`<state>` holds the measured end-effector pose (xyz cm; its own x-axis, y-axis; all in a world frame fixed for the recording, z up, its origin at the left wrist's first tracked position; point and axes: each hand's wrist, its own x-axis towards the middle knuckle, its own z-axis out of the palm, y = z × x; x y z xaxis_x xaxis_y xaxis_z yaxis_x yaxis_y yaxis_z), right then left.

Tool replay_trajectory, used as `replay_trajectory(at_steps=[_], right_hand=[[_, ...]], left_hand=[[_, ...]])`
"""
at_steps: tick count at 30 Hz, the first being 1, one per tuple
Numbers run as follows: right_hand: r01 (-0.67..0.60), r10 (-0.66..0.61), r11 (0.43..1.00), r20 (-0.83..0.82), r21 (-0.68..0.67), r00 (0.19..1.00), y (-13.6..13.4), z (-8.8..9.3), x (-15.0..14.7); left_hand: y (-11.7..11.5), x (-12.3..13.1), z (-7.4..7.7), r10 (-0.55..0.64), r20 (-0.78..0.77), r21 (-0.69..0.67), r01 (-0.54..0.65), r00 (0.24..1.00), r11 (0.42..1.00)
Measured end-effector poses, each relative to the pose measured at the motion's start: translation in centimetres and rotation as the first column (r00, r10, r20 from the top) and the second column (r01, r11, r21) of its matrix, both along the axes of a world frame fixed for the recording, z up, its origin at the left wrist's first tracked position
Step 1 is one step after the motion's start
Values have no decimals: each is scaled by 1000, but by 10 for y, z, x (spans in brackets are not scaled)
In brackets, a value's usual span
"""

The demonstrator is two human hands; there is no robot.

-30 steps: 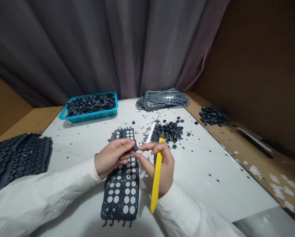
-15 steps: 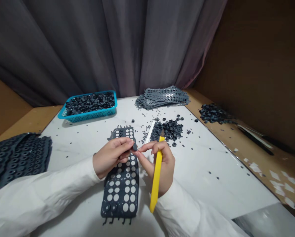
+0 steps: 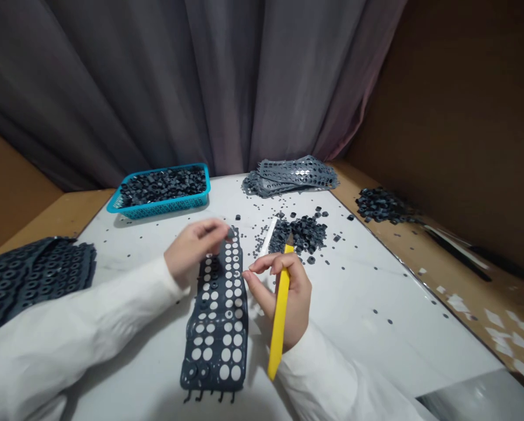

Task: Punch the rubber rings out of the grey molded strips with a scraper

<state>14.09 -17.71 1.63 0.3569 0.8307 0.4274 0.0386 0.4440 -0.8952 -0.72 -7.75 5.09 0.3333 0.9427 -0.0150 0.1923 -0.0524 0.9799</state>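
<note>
A dark perforated rubber sheet (image 3: 239,304) lies lengthwise in front of me. White surface shows through its rows of round holes, and some holes still carry dark ring-shaped plugs. Over its far end, my left hand (image 3: 198,248), slightly blurred, pinches a small dark rubber piece (image 3: 231,233) at the fingertips. Just right of the sheet is my right hand (image 3: 283,292), closed around a yellow pen-like tool (image 3: 279,316) with a dark pointed tip directed away from me. Its thumb and index fingertips nearly meet; whether anything tiny sits between them is unclear.
A blue basket (image 3: 165,206) full of small dark pieces stands at the back left. Loose dark pieces (image 3: 305,234) are piled beside a white strip (image 3: 268,237). Perforated sheets (image 3: 297,174) are stacked behind. More sheets (image 3: 34,278) lie left. Knife-like tools (image 3: 458,251) rest at right.
My left hand has moved away from my right fingertips, up toward the sheet's far end, with the small dark piece. My right hand stays almost in place with the yellow tool.
</note>
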Motion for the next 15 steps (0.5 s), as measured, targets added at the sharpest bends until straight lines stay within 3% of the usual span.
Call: replay_trajectory(at_steps=[1, 3, 4, 7, 10, 15], right_hand=[[1, -1, 1000, 4, -1, 1000, 1, -1, 0], [2, -2, 1000, 22, 1, 1000, 3, -3, 1], [3, -3, 1000, 34, 5, 999, 5, -5, 2], [21, -21, 1000, 63, 12, 998, 11, -11, 6], [54, -54, 999, 69, -5, 996, 16, -16, 9], [-14, 11, 996, -32, -92, 999, 17, -22, 9]], left_hand=[[24, -8, 0, 86, -96, 201, -65, 992, 977], [78, -30, -2, 255, -291, 511, -76, 922, 856], [104, -43, -3, 336, -372, 588, -61, 865, 807], [166, -77, -5, 475, -535, 654, -13, 698, 756], [190, -96, -9, 481, -562, 658, 11, 673, 753], [188, -113, -17, 474, -581, 649, 25, 661, 760]])
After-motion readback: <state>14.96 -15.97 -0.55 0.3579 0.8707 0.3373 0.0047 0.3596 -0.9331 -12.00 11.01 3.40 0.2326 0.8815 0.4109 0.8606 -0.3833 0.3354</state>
